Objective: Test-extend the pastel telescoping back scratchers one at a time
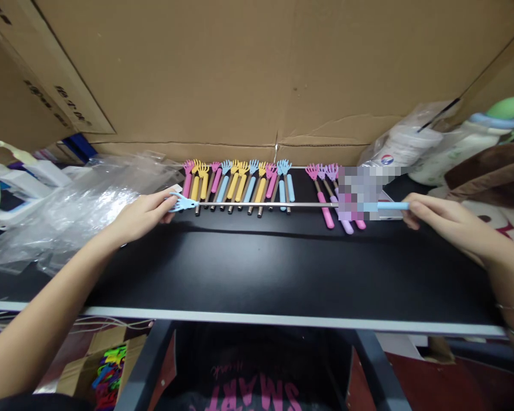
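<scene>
Your left hand [143,216] pinched the claw head of the blue back scratcher [265,204], which stretched fully extended just above the bench [257,268] near its back edge, across a row of collapsed scratchers [235,185]. Your right hand [441,220] gripped its blue handle toward the bench's right end.

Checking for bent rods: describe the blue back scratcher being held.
The back scratcher is extended: a thin, straight, metal-looking rod with a light blue hand-shaped claw and a light blue grip. It is held level over the black table. The left hand pinches the claw, the right hand the grip. A blur hides part near the grip.
</scene>
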`<control>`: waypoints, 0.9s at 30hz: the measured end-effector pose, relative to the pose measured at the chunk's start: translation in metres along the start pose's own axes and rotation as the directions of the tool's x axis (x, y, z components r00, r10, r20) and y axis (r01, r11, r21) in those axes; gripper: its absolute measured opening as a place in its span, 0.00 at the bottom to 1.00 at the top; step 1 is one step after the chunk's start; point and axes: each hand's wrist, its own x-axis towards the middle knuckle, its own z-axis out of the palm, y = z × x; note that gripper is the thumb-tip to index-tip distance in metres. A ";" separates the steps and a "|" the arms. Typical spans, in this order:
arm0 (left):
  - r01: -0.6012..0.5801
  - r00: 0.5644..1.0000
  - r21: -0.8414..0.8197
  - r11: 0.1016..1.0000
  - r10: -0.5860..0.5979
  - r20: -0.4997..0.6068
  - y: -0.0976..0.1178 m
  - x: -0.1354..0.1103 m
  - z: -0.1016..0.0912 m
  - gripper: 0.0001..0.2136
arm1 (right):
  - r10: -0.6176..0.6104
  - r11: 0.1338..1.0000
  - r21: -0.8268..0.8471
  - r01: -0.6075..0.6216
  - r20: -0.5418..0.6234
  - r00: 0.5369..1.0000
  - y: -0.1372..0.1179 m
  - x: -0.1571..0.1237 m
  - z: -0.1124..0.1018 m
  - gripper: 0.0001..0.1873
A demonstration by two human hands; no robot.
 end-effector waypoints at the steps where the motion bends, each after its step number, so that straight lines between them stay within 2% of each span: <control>1: -0.006 1.000 -0.002 1.000 0.006 -0.005 0.001 -0.001 0.001 0.18 | -0.001 1.000 0.017 0.001 -0.009 1.000 -0.002 0.001 0.001 0.27; 4: -0.034 0.999 -0.017 0.999 0.033 -0.021 0.008 -0.003 0.003 0.18 | -0.013 0.997 0.075 0.015 -0.032 0.999 -0.007 0.003 0.004 0.27; 10: -0.162 0.987 -0.052 0.985 0.162 -0.010 0.040 -0.001 0.015 0.17 | -0.099 0.995 0.046 0.093 0.127 0.987 -0.039 0.012 0.025 0.27; 14: -0.152 0.985 -0.037 0.988 0.148 -0.087 0.054 0.000 0.024 0.16 | -0.099 0.992 0.082 0.094 0.063 0.993 -0.055 0.013 0.034 0.25; 18: -0.184 0.983 -0.112 0.977 0.183 -0.015 0.063 -0.002 0.033 0.18 | -0.125 0.983 0.140 0.117 0.051 0.991 -0.064 0.011 0.039 0.24; 21: -0.220 0.973 -0.156 0.963 0.228 0.037 0.075 -0.003 0.039 0.17 | -0.181 0.973 0.163 0.163 0.101 0.978 -0.075 0.014 0.049 0.23; 23: -0.237 0.968 -0.165 0.957 0.247 0.041 0.083 -0.003 0.042 0.17 | -0.191 0.974 0.147 0.173 0.120 0.974 -0.082 0.017 0.056 0.23; 27: -0.261 0.963 -0.178 0.949 0.268 0.015 0.089 -0.002 0.044 0.17 | -0.183 0.977 0.125 0.172 0.085 0.979 -0.085 0.020 0.064 0.21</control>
